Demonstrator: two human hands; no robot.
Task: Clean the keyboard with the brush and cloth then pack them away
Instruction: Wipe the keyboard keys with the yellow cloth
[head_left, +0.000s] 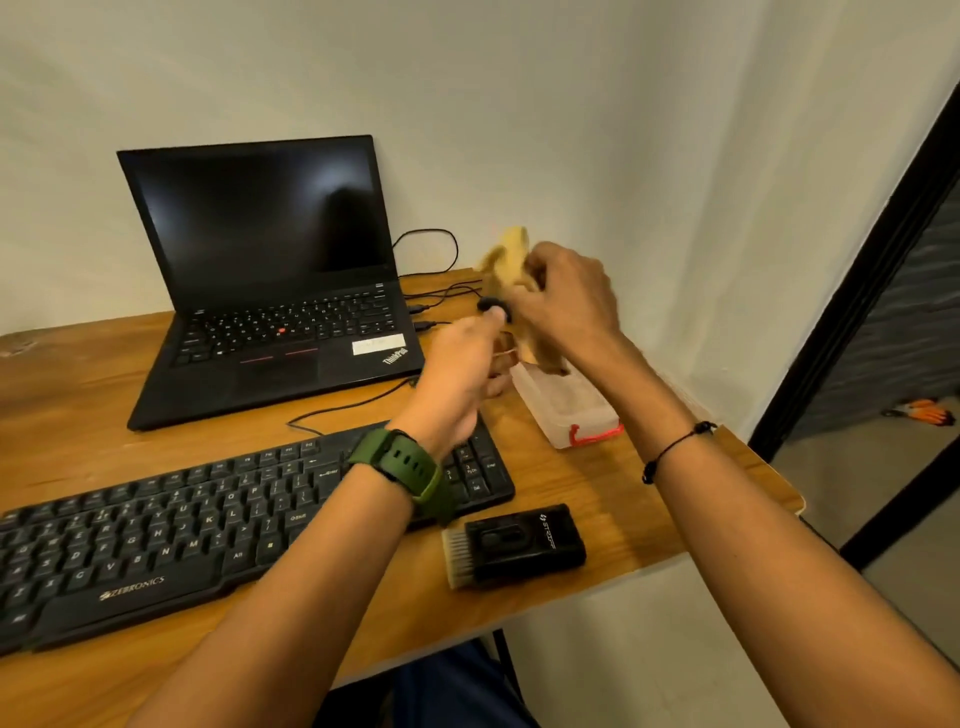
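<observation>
My right hand (566, 306) grips a blurred yellow cloth (506, 260), held up over the open clear plastic box (566, 410) with a red latch. My left hand (462, 364), with a green watch on its wrist, has its fingers curled at the cloth's lower edge. Its thumb tip lies against a small black round object (491, 306). I cannot tell whether the thumb holds that object. The black brush (519, 543) with pale bristles lies on the desk to the right of the black keyboard (156, 535).
An open black laptop (270, 291) stands at the back of the wooden desk (649, 519), with cables (431, 244) trailing beside it. A keyboard cable runs between laptop and keyboard. The desk's right edge is close to the box; a wall stands behind.
</observation>
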